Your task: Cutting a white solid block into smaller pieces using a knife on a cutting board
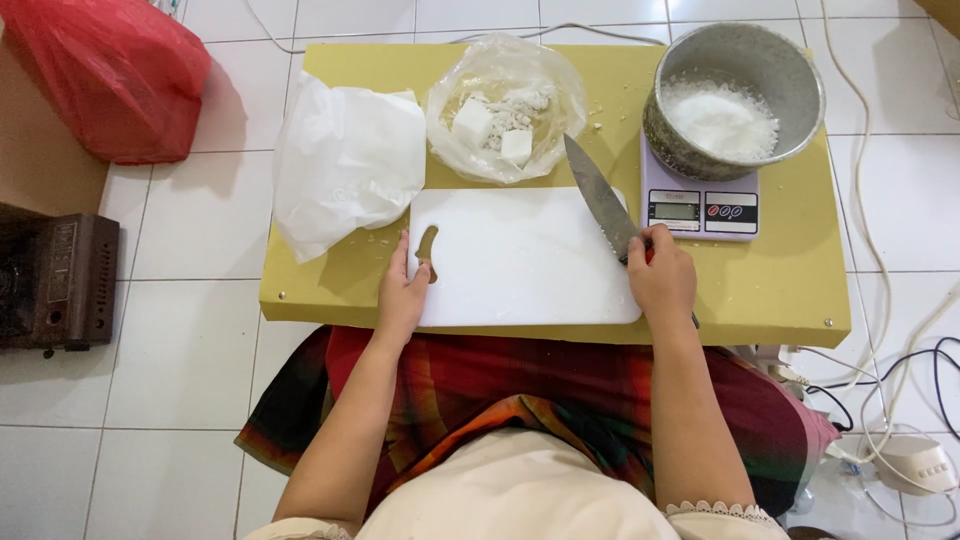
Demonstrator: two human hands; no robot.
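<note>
My right hand (pixel 662 278) grips the handle of a large kitchen knife (pixel 598 195); its blade points up and left over the right end of a white cutting board (pixel 525 260). My left hand (pixel 401 290) rests on the board's left edge by its handle cut-out, holding nothing. Behind the board sits a clear plastic bag (pixel 505 105), opened out, with white chunks (pixel 495 125) inside. A metal bowl (pixel 735 95) of white grated or crumbled stuff stands on a small digital scale (pixel 700 205) at the right.
Everything sits on a low yellow table (pixel 780 290) over a white tiled floor. A crumpled white plastic bag (pixel 345 160) lies at the table's left. A red bag (pixel 110 70) and a dark metal box (pixel 55 280) are on the left; cables (pixel 900 370) run at the right.
</note>
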